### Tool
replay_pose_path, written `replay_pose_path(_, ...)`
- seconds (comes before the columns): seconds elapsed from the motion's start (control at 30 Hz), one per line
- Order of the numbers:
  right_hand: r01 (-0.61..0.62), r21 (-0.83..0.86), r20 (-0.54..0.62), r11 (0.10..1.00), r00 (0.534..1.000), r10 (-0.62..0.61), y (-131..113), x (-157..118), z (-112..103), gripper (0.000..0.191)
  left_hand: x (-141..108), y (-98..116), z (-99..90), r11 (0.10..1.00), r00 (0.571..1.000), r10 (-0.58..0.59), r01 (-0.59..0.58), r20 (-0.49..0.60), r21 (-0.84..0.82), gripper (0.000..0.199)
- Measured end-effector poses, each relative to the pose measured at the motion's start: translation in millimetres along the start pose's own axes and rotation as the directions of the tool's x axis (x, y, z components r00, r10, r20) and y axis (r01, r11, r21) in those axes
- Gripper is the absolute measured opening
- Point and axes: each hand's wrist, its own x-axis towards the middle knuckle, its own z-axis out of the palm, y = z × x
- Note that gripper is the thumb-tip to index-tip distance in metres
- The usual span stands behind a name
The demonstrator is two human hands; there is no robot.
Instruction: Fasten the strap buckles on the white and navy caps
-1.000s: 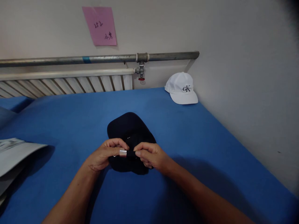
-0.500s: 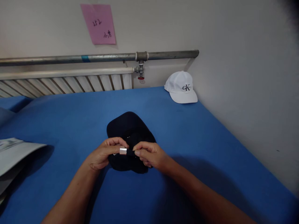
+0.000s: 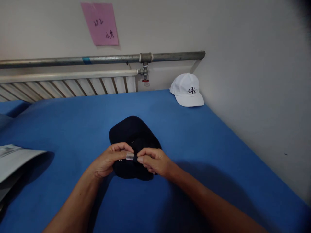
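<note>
- Buckle (image 3: 130, 156) is pinched by left hand (image 3: 109, 159).
- Strap (image 3: 135, 158) is pinched by right hand (image 3: 156, 161).
- Dark cap (image 3: 131, 127) is set inside blue top's (image 3: 194, 136) far edge.

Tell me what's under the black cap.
The blue surface shows around the black cap. What lies directly beneath is covered by the cap itself and can't be seen. The left hand and right hand also hide part of the cap.

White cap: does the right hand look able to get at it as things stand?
Probably yes: past the black cap, only blue surface shows between the right hand and white cap, but that hand must first release the strap.
</note>
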Motion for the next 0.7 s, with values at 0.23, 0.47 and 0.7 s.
replay_pose_path(0.23,0.008,-0.005,-0.011,1.000,1.000,-0.008,0.0,-1.0,0.0,0.015,-2.3,-0.2,5.1,0.995,0.999,0.016,-0.013,-0.034,0.095,0.013)
replay_pose_path(0.47,0.025,0.049,0.028,0.998,0.999,-0.027,5.2,1.2,-1.6,0.016,-9.0,1.4,3.5,0.959,0.983,0.178,-0.182,0.038,0.216,0.008)
replay_pose_path(0.7,-0.012,0.100,0.085,0.995,0.996,0.004,3.6,2.2,-7.4,0.015,-8.0,-3.1,-0.8,0.979,0.983,0.171,-0.177,0.065,0.100,0.015)
